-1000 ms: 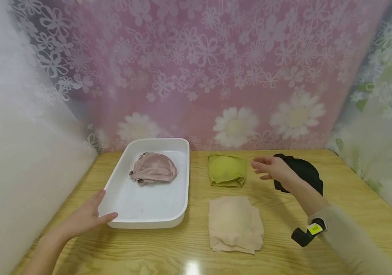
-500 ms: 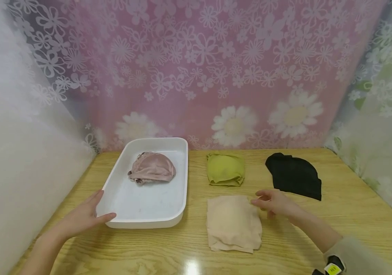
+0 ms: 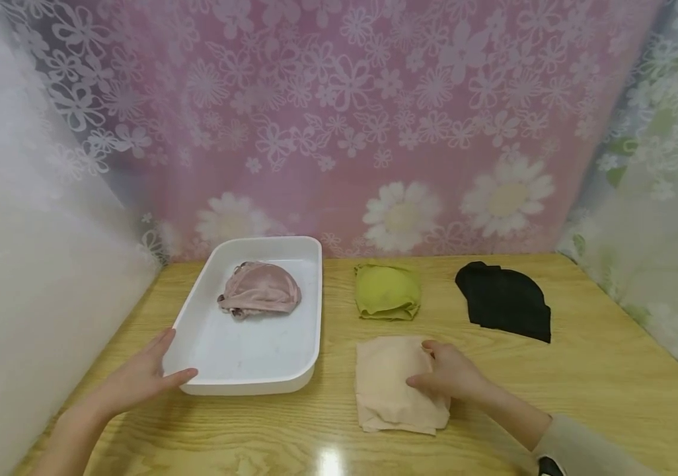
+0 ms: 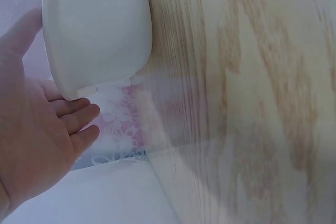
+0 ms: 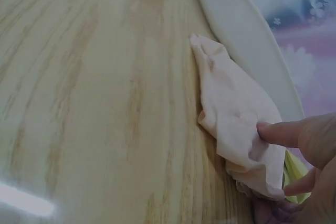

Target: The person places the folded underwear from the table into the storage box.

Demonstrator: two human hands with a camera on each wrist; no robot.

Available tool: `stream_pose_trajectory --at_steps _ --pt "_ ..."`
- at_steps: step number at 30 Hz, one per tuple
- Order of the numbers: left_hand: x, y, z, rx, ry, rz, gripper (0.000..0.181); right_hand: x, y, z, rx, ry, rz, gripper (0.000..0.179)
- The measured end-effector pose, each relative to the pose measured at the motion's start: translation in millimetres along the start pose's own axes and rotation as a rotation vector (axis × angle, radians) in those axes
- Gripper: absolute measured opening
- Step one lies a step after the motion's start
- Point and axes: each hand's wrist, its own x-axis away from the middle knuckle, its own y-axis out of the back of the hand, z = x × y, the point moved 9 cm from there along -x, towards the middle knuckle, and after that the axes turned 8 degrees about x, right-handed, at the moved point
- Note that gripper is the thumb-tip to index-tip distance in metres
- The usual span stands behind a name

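A folded beige bra (image 3: 395, 387) lies on the table at the front, right of centre. My right hand (image 3: 443, 373) pinches its right side, the thumb (image 5: 281, 133) on top and other fingertips at the far edge, some partly hidden. At the near left corner of a white tray (image 3: 244, 360), my left hand (image 3: 137, 380) spreads thumb and fingers against the rim; in the left wrist view the fingers (image 4: 79, 119) look relaxed there. Inside the tray sits a folded dusty pink satin bra (image 3: 262, 289).
Behind the beige bra lies a folded olive-green bra (image 3: 388, 291). A black folded garment (image 3: 505, 301) is at the back right. The wooden table (image 3: 589, 370) ends at a pink flowered curtain (image 3: 339, 132), with pale sheets at both sides.
My right hand has come from beside the black garment, forward and left, onto the beige bra, where its thumb now lies on top. The left hand keeps its place at the tray.
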Motion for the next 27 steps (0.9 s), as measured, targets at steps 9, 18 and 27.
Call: stream_pose_trajectory --at_steps 9,18,27 --pt "0.6 2.8 0.1 0.004 0.007 -0.005 0.099 2.3 -2.4 8.1 0.027 -0.048 -0.02 0.069" --pt "0.4 1.1 -0.6 -0.016 0.0 -0.01 0.098 5.6 3.2 1.2 -0.131 -0.031 -0.018 0.05" --pt "0.8 2.5 -1.9 -0.024 -0.006 -0.017 0.097 -1.0 20.9 15.0 -0.537 0.058 0.063 0.054"
